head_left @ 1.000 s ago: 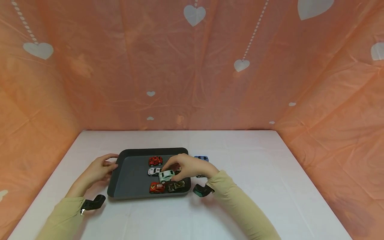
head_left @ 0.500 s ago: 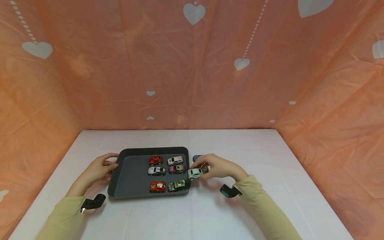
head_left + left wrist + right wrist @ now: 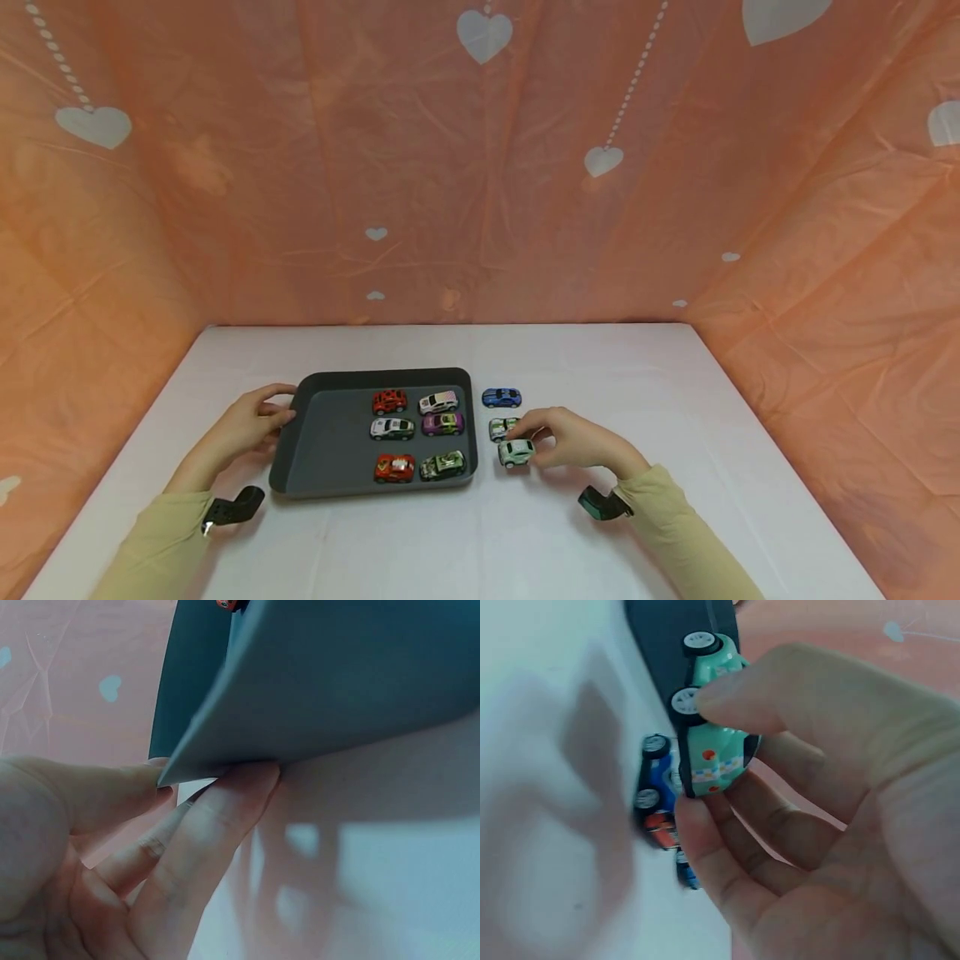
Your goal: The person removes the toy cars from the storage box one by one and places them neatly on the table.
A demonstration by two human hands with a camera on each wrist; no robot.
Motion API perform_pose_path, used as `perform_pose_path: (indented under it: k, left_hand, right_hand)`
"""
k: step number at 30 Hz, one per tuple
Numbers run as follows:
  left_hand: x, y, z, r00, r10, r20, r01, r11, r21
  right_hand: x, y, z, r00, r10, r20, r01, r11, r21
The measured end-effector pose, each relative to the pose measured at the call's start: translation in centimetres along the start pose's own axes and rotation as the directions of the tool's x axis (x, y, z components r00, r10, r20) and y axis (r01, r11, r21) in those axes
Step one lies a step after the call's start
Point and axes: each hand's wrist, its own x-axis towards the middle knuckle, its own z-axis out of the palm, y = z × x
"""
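Plain yellow-green long sleeves [image 3: 159,537], bare hands [image 3: 246,425], and black angular wrist-worn cameras [image 3: 236,507].

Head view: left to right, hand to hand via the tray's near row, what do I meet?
Left hand → tray → red car → camo car → mint car → right hand.
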Motion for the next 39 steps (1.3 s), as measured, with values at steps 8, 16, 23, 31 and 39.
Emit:
perform_pose_path:
  k: [8,16,23,31,39]
  left_hand:
    - [0.0,-0.1,-0.1,1.0,-0.007,0.001,0.007,1.0,-0.005]
    - [-0.1,-0.1,-0.1,1.0,-0.008,0.005,0.009,1.0,-0.012]
    - [-0.1,0.0,-0.1,1.0,-0.02,0.006,0.02,1.0,-0.011]
    - [0.0,0.1,-0.1,1.0,-0.019,0.011,0.019,1.0,-0.011]
    - [0.0,0.1,-0.1,1.0,-0.027,0.012,0.027,1.0,-0.004]
  right_hand:
    - [-0.6,1.0,0.9,0.999,0.019,-0.034,-0.019,1.0,0.006]
    - [-0.7,1.6,1.9,0.996,-0.023,-0.086,0.023,1.0,0.005]
    - [-0.7,1.7,2.5,0.996,-0.002,-0.084,0.003,1.0,0.014]
    - [-0.6,2.0,2.7,0.995,-0.021,-0.094,0.02,1.0,-0.016]
    - [-0.6,2.1,2.9,0.994,-0.027,-0.106,0.026,1.0,-0.01]
